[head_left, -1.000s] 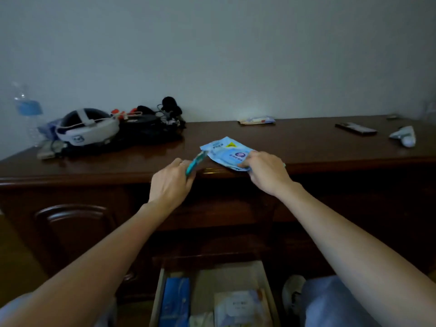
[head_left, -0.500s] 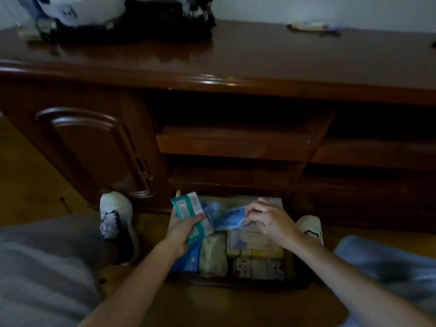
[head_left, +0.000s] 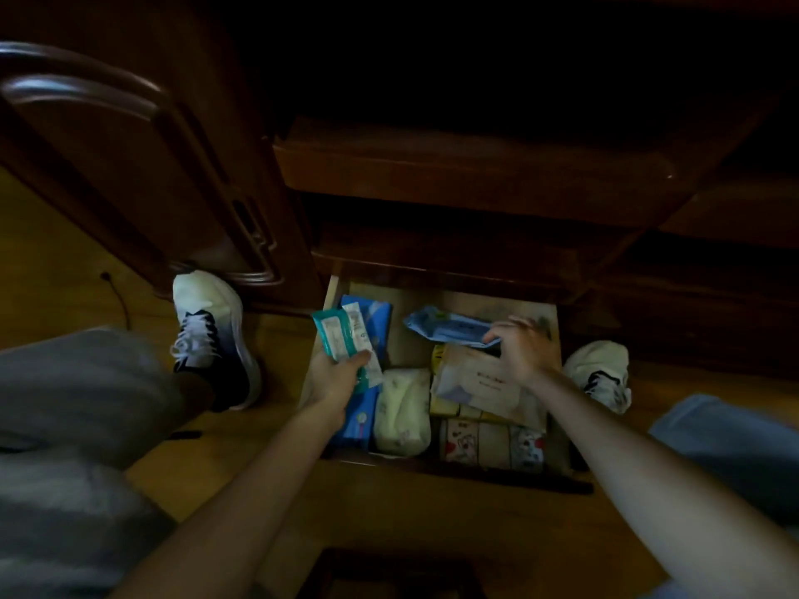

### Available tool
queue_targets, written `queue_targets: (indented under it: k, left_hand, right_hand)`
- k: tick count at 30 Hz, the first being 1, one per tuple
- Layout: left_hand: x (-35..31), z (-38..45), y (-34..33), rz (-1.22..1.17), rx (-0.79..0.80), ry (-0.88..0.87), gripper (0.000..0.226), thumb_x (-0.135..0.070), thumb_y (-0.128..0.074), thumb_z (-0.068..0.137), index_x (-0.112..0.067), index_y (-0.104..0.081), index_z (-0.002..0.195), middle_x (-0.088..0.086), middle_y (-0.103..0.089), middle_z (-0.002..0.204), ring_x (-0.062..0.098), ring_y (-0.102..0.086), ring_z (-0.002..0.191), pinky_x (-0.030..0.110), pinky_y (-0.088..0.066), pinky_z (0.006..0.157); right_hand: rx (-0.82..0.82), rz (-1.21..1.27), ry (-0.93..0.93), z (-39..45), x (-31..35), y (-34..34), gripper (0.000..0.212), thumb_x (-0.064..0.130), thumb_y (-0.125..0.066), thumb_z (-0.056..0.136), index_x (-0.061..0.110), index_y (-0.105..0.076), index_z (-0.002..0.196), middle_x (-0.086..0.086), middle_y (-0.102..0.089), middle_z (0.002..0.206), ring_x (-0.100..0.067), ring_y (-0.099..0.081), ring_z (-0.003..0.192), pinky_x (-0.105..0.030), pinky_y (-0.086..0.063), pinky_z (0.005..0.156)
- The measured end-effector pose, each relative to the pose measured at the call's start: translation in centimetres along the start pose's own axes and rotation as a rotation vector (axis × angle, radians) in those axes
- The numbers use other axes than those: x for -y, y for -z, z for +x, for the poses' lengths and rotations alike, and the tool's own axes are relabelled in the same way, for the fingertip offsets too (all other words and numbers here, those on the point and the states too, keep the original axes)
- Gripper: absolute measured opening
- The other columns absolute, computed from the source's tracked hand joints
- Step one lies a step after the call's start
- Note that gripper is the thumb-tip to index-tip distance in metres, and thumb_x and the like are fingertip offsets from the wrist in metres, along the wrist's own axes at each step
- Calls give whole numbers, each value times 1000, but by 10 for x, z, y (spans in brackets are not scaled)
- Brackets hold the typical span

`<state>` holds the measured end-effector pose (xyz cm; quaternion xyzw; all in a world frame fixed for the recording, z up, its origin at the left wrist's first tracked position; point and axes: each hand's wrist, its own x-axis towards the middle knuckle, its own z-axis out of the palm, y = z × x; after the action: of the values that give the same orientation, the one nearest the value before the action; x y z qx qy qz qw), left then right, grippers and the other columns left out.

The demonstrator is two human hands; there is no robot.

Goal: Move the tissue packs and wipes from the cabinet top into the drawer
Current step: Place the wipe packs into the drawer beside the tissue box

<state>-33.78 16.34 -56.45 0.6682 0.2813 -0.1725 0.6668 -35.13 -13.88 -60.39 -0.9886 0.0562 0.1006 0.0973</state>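
The bottom drawer (head_left: 557,382) stands pulled out at floor level, filled with tissue and wipe packs. My left hand (head_left: 335,376) grips teal-and-white wipe sachets (head_left: 341,339) over the drawer's left side, above a long blue pack (head_left: 369,317). My right hand (head_left: 521,348) holds a flat light-blue wipes pack (head_left: 449,329) by its right end, level over the drawer's back. Below it lie a pale plastic-wrapped tissue pack (head_left: 475,382), a cream soft pack (head_left: 402,410) and cartoon-printed mini packs (head_left: 490,440). The cabinet top is out of view.
The dark wooden cabinet's door (head_left: 129,157) is at the left, with shut drawers (head_left: 467,175) above the pulled-out one. White sneakers sit on the wooden floor at the left (head_left: 212,335) and right (head_left: 599,373) of the drawer. My knees fill the lower corners.
My view has tilted further down, losing the cabinet top. Both hands have moved apart over the drawer: the blue pack went right and back, the sachets stayed left.
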Motion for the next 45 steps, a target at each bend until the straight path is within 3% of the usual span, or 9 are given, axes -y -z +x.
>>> queue_targets:
  k: [8, 13, 15, 18, 24, 28, 34, 37, 45]
  left_hand:
    - [21, 2, 12, 257, 32, -172, 14, -14, -56, 99, -28, -59, 103, -13, -64, 88, -8, -65, 71, 10, -48, 52]
    - [15, -3, 6, 276, 117, -224, 20, -16, -53, 102, -36, -56, 101, -8, -66, 91, -10, -63, 70, 11, -50, 57]
    - [16, -3, 5, 237, 150, -188, 19, -18, -53, 102, -35, -57, 108, -4, -69, 98, -2, -67, 83, 16, -52, 65]
    - [18, -2, 6, 240, 157, -163, 27, -18, -54, 100, -26, -55, 125, -5, -65, 102, 8, -64, 90, 19, -47, 68]
    - [17, 3, 6, 208, 154, -126, 32, -24, -62, 94, -31, -52, 124, -1, -63, 114, 14, -61, 105, 33, -49, 89]
    - [19, 5, 7, 219, 148, -133, 35, -29, -61, 95, -28, -52, 129, -2, -64, 109, 15, -61, 98, 29, -47, 73]
    - [24, 4, 8, 230, 175, -119, 36, -25, -59, 96, -22, -51, 131, 12, -62, 104, 31, -61, 107, 56, -48, 92]
    - [28, 6, 7, 210, 171, -120, 40, -25, -63, 95, -23, -50, 133, 6, -62, 117, 25, -59, 113, 44, -49, 93]
    - [33, 17, -14, 316, 224, -182, 35, -27, -62, 94, -28, -51, 127, -6, -61, 102, 2, -60, 84, 22, -42, 67]
  right_hand:
    - [254, 29, -260, 35, 5, -17, 29, 24, -52, 99, 24, -67, 124, -4, -69, 120, -25, -66, 103, -41, -58, 86]
    - [360, 192, -14, 62, 34, -23, 38, 34, -37, 108, 36, -56, 140, 3, -36, 161, -23, -34, 146, -45, -33, 115]
    - [511, 132, -55, 71, 42, -27, 47, 43, -23, 109, 40, -41, 152, 5, -15, 168, -25, -11, 155, -53, -15, 122]
    - [599, 227, -259, 72, 32, -33, 54, 50, -20, 107, 35, -27, 159, -4, -13, 169, -33, -20, 151, -54, -22, 120]
    - [570, 26, -358, 75, 37, -22, 68, 61, -15, 103, 25, -23, 160, -17, -16, 167, -37, -25, 149, -44, -27, 116]
    - [618, -104, -303, 75, 42, -22, 73, 63, -17, 100, 21, -37, 156, -15, -32, 161, -34, -40, 140, -41, -33, 111]
    - [283, -135, -245, 82, 34, -21, 51, 42, -34, 100, 21, -50, 144, -13, -43, 154, -32, -42, 137, -47, -30, 114]
    - [436, 84, -257, 77, 30, -25, 55, 42, -28, 105, 33, -22, 159, -4, -13, 169, -31, -17, 152, -49, -19, 120]
    - [420, 86, -188, 58, 0, -8, 63, 68, -28, 99, 27, -53, 141, -9, -54, 141, -30, -54, 124, -41, -45, 98]
